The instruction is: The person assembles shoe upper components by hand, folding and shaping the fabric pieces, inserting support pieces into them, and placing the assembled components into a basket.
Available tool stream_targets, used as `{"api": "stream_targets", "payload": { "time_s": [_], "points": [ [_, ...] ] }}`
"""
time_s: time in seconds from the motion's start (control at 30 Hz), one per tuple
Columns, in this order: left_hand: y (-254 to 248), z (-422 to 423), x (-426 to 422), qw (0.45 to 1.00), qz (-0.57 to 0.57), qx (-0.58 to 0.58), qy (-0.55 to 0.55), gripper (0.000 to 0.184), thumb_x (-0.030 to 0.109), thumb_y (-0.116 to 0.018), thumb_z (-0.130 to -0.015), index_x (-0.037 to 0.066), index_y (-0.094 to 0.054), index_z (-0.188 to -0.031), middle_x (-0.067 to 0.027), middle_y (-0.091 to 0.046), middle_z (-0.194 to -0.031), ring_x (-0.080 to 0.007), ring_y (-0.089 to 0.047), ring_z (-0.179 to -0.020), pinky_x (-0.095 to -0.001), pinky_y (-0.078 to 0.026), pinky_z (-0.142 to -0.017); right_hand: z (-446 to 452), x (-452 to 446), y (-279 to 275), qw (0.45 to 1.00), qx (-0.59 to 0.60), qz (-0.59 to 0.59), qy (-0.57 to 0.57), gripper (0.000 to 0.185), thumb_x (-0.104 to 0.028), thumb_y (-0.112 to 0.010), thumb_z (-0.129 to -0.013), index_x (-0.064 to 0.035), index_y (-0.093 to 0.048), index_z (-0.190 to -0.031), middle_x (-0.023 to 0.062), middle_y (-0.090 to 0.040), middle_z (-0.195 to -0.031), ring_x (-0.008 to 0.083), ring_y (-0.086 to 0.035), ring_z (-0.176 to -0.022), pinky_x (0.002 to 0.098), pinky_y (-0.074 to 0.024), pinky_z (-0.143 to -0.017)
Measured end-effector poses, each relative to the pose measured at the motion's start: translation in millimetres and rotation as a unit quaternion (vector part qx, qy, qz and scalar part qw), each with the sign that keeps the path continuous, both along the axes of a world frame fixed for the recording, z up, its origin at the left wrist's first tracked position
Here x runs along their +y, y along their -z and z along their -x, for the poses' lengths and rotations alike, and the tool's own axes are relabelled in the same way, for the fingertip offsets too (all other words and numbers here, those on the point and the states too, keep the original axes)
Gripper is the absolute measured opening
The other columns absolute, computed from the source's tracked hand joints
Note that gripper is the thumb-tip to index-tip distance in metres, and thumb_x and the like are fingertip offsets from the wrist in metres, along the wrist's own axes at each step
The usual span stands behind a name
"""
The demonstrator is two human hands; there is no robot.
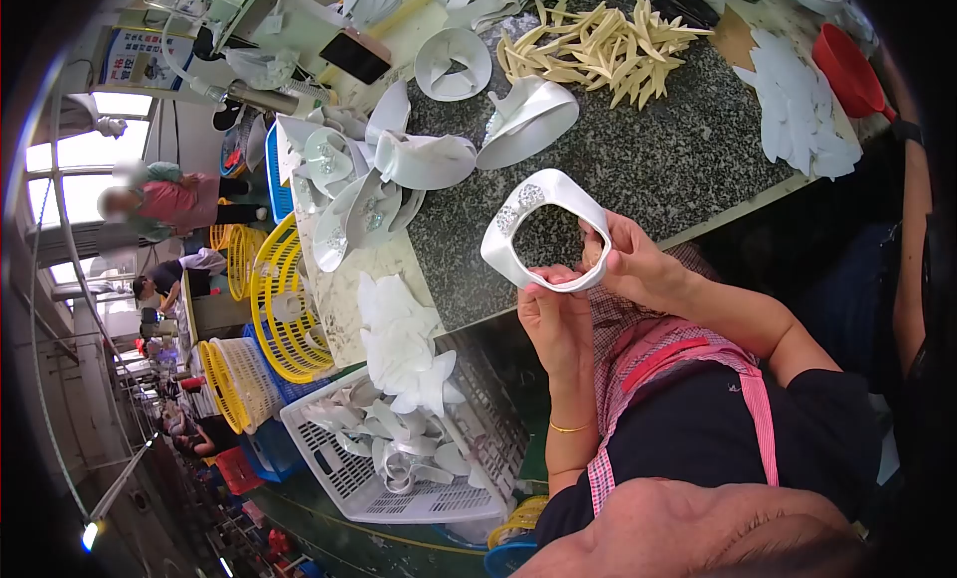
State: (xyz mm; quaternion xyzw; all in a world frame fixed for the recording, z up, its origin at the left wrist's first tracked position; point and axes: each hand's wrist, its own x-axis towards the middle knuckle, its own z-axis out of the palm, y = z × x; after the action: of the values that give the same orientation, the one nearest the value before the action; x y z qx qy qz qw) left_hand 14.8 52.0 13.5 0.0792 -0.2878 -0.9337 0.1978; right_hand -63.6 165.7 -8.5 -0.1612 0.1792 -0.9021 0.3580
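Observation:
A white shoe upper point(498, 241), curved into a ring with a sparkly patch on one side, is held up in front of me at the table's near edge. My left hand point(556, 319), with a thin bracelet on its wrist, pinches the lower rim. My right hand point(638, 264) grips the rim's right corner, thumb and fingers closed on it. Beyond it on the speckled tabletop point(658, 169) lies another white upper point(533, 125). More white uppers, some with sparkly patches point(327, 157), are heaped at the left.
Cream-coloured slivers point(608, 50) lie piled at the back. White flat pieces point(797, 110) and a red scoop point(847, 70) are at the right. A phone point(356, 57) is at back left. A white crate point(399, 508) of pieces and yellow baskets point(261, 289) stand left; people are farther off.

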Motion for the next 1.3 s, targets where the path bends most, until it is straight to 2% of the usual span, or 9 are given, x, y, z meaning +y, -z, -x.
{"api": "stream_targets", "payload": {
  "time_s": [0.3, 0.43, 0.53, 0.6, 0.63, 0.7, 0.87, 1.0, 1.3],
  "points": [
    [23.2, 4.6, -5.0, 0.985, -0.140, 0.008, 0.104, 0.022, 0.027, -0.059, -0.101, 0.008, -0.058, -0.111, -0.0004, -0.062, -0.096, -0.0116, -0.061, -0.092, -0.0332, -0.054, -0.093, 4.3, 7.8, 0.1, 0.998, 0.055, -0.015, -0.017, 0.058, -0.017, -0.081, -0.085, -0.0013, -0.049, -0.130, 0.0043, -0.067, -0.094, 0.0110, -0.065, -0.097, 0.0302, -0.0478, -0.097],
    [14.2, 7.9, -8.5, 0.992, -0.048, -0.081, 0.078, 0.037, 0.026, -0.061, -0.100, 0.003, -0.053, -0.129, -0.0109, -0.065, -0.118, -0.0198, -0.060, -0.119, -0.0399, -0.050, -0.105, 7.0, 7.3, -2.8, 0.995, -0.030, -0.063, 0.069, 0.050, -0.024, -0.077, -0.089, -0.0037, -0.051, -0.127, 0.0012, -0.065, -0.090, 0.0088, -0.062, -0.088, 0.0261, -0.0465, -0.086],
    [1.5, 14.0, -0.6, 0.957, 0.155, -0.218, -0.114, 0.052, 0.027, -0.063, -0.099, 0.001, -0.046, -0.140, -0.0147, -0.061, -0.128, -0.0261, -0.051, -0.130, -0.0434, -0.043, -0.110, 11.0, 6.1, 4.0, 0.992, -0.019, -0.056, 0.108, 0.034, -0.020, -0.071, -0.094, -0.0022, -0.058, -0.121, 0.0049, -0.069, -0.103, 0.0110, -0.064, -0.101, 0.0280, -0.0485, -0.094],
    [-6.0, 14.6, -0.8, 0.814, 0.508, -0.168, -0.228, 0.058, 0.025, -0.068, -0.096, 0.001, -0.046, -0.143, -0.0166, -0.057, -0.134, -0.0309, -0.044, -0.136, -0.0440, -0.037, -0.112, 11.8, 6.9, 4.4, 0.990, -0.015, -0.066, 0.123, 0.030, -0.018, -0.070, -0.095, -0.0019, -0.060, -0.119, 0.0059, -0.070, -0.106, 0.0116, -0.064, -0.104, 0.0295, -0.0496, -0.094],
    [-13.4, 14.6, -6.3, 0.813, 0.509, -0.166, -0.228, 0.058, 0.025, -0.068, -0.096, 0.001, -0.046, -0.143, -0.0166, -0.057, -0.134, -0.0309, -0.044, -0.136, -0.0440, -0.037, -0.112, 10.7, 8.0, 4.1, 0.989, 0.001, -0.099, 0.111, 0.028, -0.017, -0.069, -0.095, -0.0015, -0.061, -0.118, 0.0056, -0.069, -0.107, 0.0112, -0.064, -0.103, 0.0284, -0.0502, -0.092],
    [-31.1, 16.4, -20.5, 0.645, 0.756, -0.065, -0.092, 0.047, 0.022, -0.070, -0.092, 0.003, -0.058, -0.133, -0.0150, -0.062, -0.128, -0.0331, -0.046, -0.132, -0.0426, -0.035, -0.109, 7.5, 6.8, 2.4, 0.986, 0.019, -0.132, 0.100, 0.026, -0.016, -0.069, -0.096, -0.0011, -0.062, -0.116, 0.0053, -0.069, -0.108, 0.0107, -0.064, -0.102, 0.0274, -0.0508, -0.090],
    [-35.9, 19.7, -19.4, 0.681, 0.726, -0.083, -0.045, 0.019, 0.007, -0.077, -0.082, 0.000, -0.071, -0.099, -0.0104, -0.066, -0.093, -0.0234, -0.058, -0.093, -0.0344, -0.047, -0.083, 2.4, 7.0, -5.3, 0.969, 0.031, -0.192, 0.150, 0.024, -0.014, -0.071, -0.093, 0.0005, -0.065, -0.111, 0.0056, -0.070, -0.102, 0.0099, -0.066, -0.091, 0.0261, -0.0528, -0.080],
    [-32.9, 20.3, -12.0, 0.720, 0.689, -0.067, -0.051, 0.012, 0.003, -0.074, -0.084, -0.001, -0.064, -0.088, -0.0103, -0.064, -0.088, -0.0245, -0.057, -0.090, -0.0353, -0.047, -0.081, -2.1, 3.6, -11.9, 0.958, 0.042, -0.211, 0.187, 0.024, -0.013, -0.073, -0.091, 0.0010, -0.066, -0.109, 0.0053, -0.072, -0.095, 0.0092, -0.067, -0.083, 0.0257, -0.0528, -0.075],
    [-15.4, 14.8, -16.6, 0.686, 0.727, -0.029, -0.026, 0.011, 0.007, -0.070, -0.089, -0.002, -0.063, -0.090, -0.0107, -0.064, -0.083, -0.0200, -0.059, -0.077, -0.0328, -0.047, -0.073, 1.1, -2.6, 4.8, 0.979, -0.073, -0.129, 0.140, 0.023, -0.021, -0.069, -0.096, -0.0024, -0.066, -0.110, 0.0022, -0.068, -0.103, 0.0104, -0.064, -0.092, 0.0281, -0.0521, -0.082]
  ]
}}
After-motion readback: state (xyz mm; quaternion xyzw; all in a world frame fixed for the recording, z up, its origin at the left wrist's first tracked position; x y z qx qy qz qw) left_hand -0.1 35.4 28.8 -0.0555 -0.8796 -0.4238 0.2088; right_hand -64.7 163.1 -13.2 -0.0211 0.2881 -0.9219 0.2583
